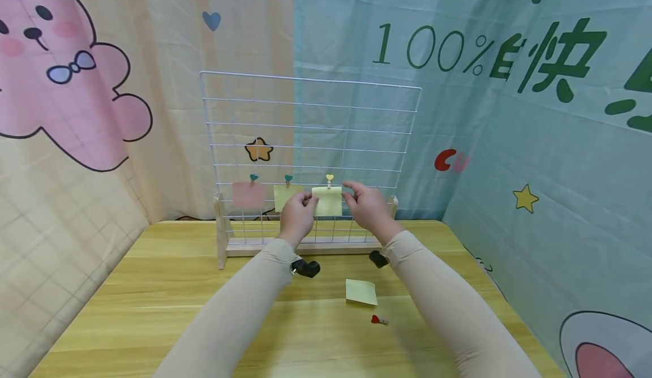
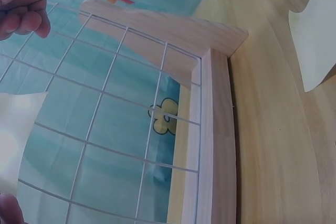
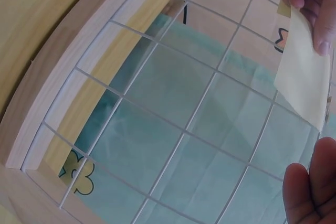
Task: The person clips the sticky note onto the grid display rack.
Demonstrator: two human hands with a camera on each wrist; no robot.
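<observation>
A pale yellow sticky note [image 1: 327,201] hangs on the white wire grid under a small clip with a yellow heart [image 1: 330,179]. My left hand [image 1: 297,215] pinches the note's left edge between thumb and fingers, as the right wrist view shows with the note [image 3: 302,74] beside the left thumb [image 3: 324,35]. My right hand [image 1: 370,207] is raised just right of the note, fingers loosely bent around nothing. To the left, a pink note [image 1: 248,196] and a yellow-green note [image 1: 285,196] hang from clips with teal hearts.
The wire grid [image 1: 311,128] stands in a wooden base [image 1: 244,249] at the back of the wooden table [image 1: 127,310]. Nearer me lie another pale yellow note [image 1: 361,292] and a small clip with a red heart [image 1: 379,319]. Printed curtains [image 1: 509,157] hang behind and beside the table.
</observation>
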